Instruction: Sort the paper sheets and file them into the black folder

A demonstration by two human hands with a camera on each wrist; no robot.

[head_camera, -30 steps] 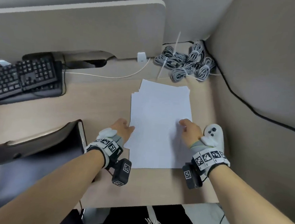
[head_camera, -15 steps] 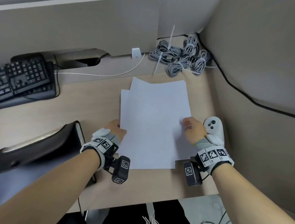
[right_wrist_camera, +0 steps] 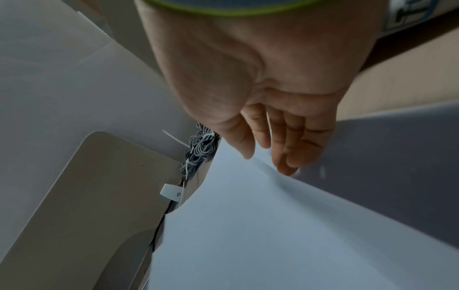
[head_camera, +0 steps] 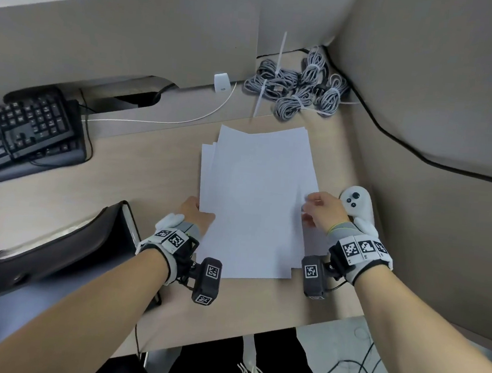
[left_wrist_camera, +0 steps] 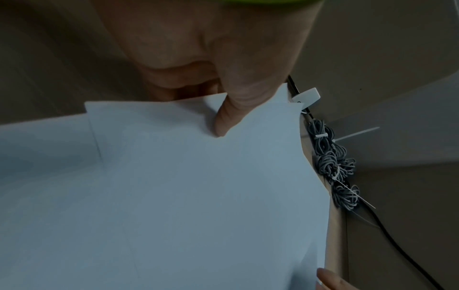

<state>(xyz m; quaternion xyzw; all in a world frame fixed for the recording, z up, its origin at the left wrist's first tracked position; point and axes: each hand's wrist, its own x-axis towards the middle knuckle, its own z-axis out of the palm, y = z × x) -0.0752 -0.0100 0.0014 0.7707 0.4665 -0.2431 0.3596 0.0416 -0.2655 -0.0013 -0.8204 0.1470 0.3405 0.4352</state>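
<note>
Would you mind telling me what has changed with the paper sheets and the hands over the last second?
The left hand went from resting at the edge of the paper sheets to pinching it, thumb on top. The right hand moved onto the right edge, fingers touching it; the grip there is unclear. The black folder, keyboard and cable bundles stayed as they were.

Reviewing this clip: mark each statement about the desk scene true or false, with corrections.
1. The left hand pinches the left edge of the paper sheets. True.
2. The sheets are already inside the black folder. False: they lie on the desk, right of the folder.
3. The keyboard sits at the far left. True.
4. The white controller lies on the papers. False: it lies beside them, behind the right hand.
</note>
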